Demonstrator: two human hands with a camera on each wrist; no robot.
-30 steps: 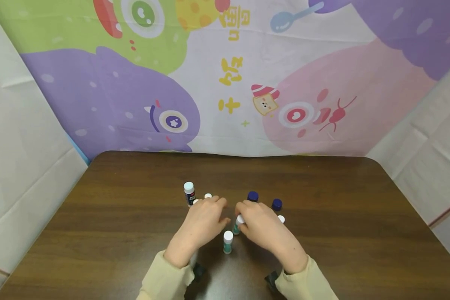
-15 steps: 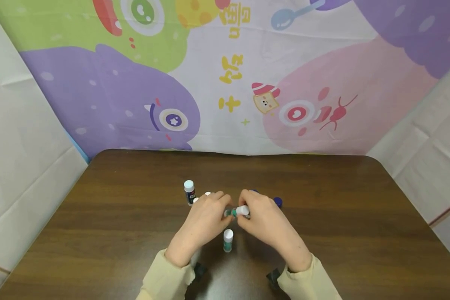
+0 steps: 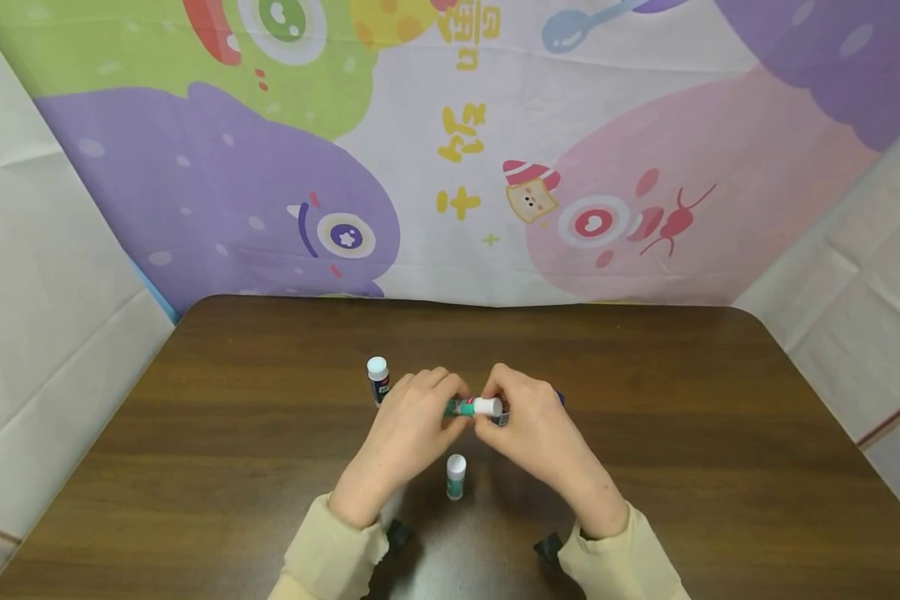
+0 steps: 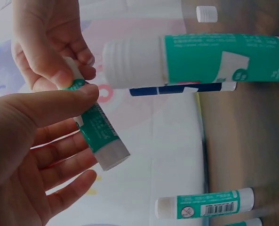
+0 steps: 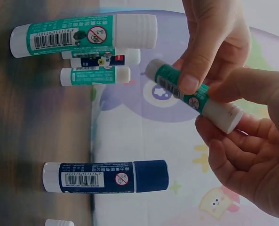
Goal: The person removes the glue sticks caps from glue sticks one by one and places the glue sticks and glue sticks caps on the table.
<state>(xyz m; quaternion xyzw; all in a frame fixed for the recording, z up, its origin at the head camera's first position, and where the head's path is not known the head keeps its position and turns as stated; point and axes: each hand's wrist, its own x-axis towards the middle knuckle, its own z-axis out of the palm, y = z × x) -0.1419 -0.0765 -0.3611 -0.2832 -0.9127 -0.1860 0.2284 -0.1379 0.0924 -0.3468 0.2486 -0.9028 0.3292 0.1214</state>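
Note:
A glue stick with a green label (image 3: pixel 467 407) lies level between both hands, above the table. My left hand (image 3: pixel 414 418) pinches its green body between thumb and fingers; the grey base (image 4: pixel 112 155) sticks out beyond them. My right hand (image 3: pixel 532 421) holds the white cap (image 5: pixel 223 116) at the other end, its thumb resting near the label's edge. The cap is on the stick. Closer to me, another green glue stick (image 3: pixel 456 477) stands upright on the table, white cap up.
A navy glue stick with a white cap (image 3: pixel 378 380) stands beyond my left hand. Near it are several green ones, including a small green glue stick (image 5: pixel 94 75). On the right stands a navy-capped glue stick (image 5: pixel 106 177), mostly hidden by my right hand in the head view.
The green glue stick stood on the table at my right fingers; it has been lifted and turned sideways. My left hand has taken hold of its body, and both hands have moved slightly farther away.

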